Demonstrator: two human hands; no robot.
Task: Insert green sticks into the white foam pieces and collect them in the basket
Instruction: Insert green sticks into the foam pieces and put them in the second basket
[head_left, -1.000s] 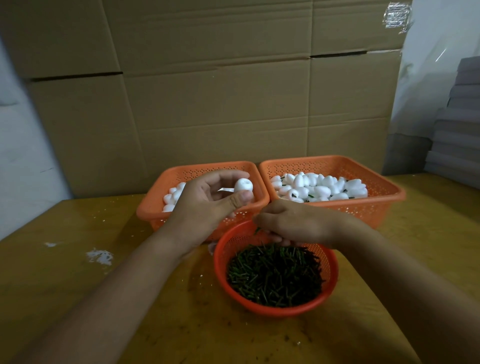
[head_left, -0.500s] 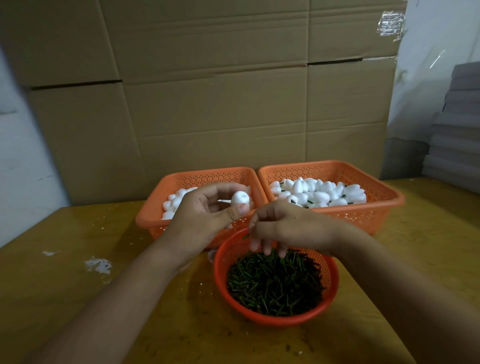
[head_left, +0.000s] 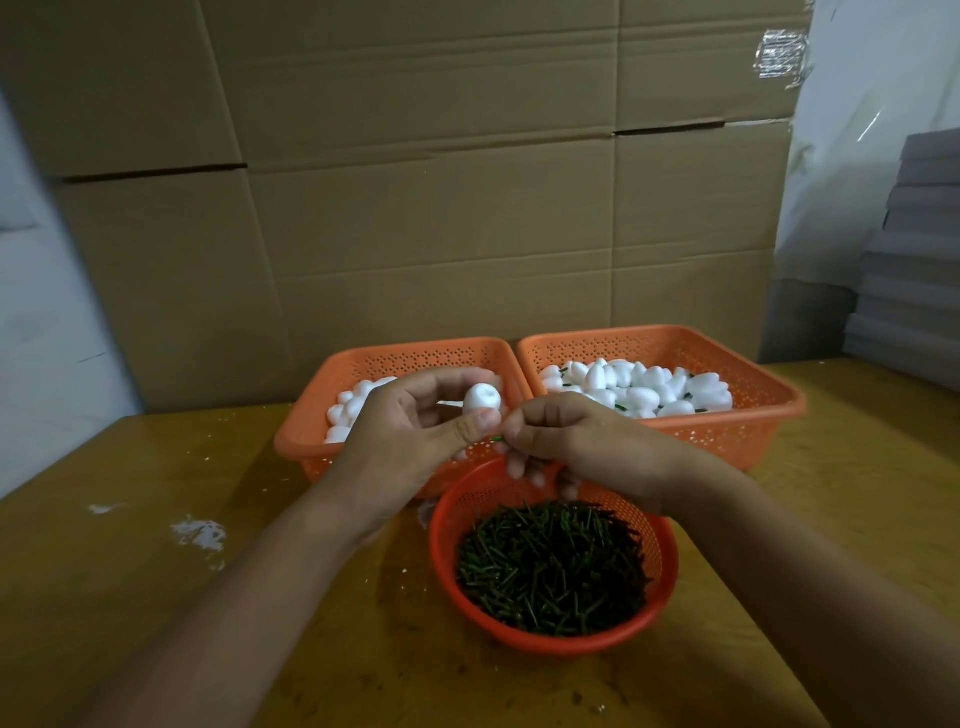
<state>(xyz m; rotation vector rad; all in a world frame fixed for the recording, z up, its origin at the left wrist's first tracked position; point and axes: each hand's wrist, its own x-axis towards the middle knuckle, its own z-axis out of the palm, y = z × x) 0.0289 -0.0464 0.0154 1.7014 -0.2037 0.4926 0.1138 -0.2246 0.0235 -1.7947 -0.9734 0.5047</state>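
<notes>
The left hand (head_left: 415, 436) pinches a white foam piece (head_left: 482, 399) up at fingertip level, probably exposing its end to the green stick (head_left: 500, 439) pinched in the right hand (head_left: 582, 441). Finished pieces lie in the right basket (head_left: 779, 400), just beyond on the surface (head_left: 156, 597).

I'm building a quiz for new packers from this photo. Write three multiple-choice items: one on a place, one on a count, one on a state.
1. Where are the loose green sticks?
A. round basket nearest the camera
B. left rectangular basket
C. on the bare table

2. How many orange baskets are in view?
A. two
B. three
C. four

3. What is the left hand doing?
A. resting flat on the table
B. holding a white foam piece
C. lifting a basket

Key: 1 A, the sticks fill the round basket. 2 B, two rectangular ones and a round one. 3 B, its fingers pinch the foam piece.
</notes>
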